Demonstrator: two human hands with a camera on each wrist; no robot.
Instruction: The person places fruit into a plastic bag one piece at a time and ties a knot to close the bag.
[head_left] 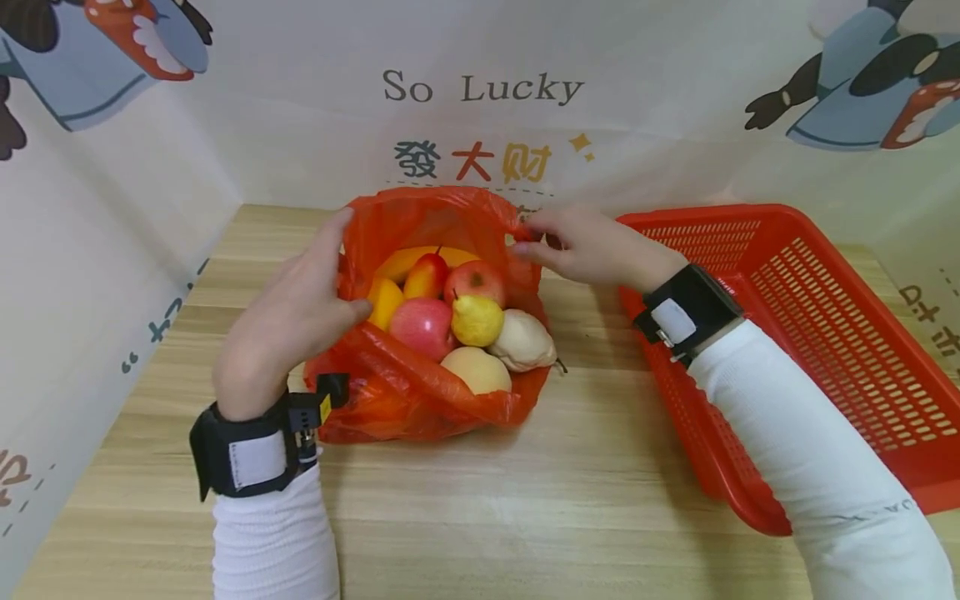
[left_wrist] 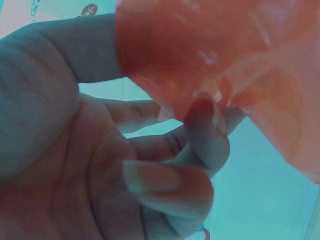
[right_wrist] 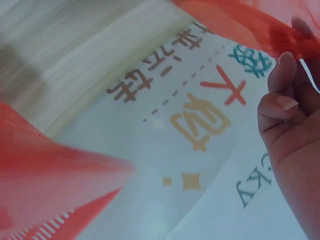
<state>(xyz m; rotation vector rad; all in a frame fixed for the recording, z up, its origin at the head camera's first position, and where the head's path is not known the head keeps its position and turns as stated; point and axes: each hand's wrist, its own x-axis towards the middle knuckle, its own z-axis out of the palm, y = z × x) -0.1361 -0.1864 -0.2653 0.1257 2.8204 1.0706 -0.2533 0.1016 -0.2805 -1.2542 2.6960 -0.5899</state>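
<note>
A red plastic bag (head_left: 420, 400) stands on the table with its mouth spread, full of fruit. Inside show a pink apple (head_left: 422, 329), a redder apple (head_left: 476, 282), a small yellow pear (head_left: 477, 321), a red-and-yellow mango (head_left: 426, 277) and a long yellow fruit (head_left: 405, 261) behind. At the front lie a pale round fruit (head_left: 477, 371) and a whitish pear-shaped one (head_left: 522, 342) with a dark stem. My left hand (head_left: 288, 312) grips the bag's left rim, thumb behind the plastic in the left wrist view. With curled fingers, my right hand (head_left: 585, 246) pinches the right rim.
To the right, a red plastic basket (head_left: 720, 492) with slotted walls sits beneath my right forearm. A white printed sheet (head_left: 480, 50) stands behind the wooden table (head_left: 525, 517) and along its sides.
</note>
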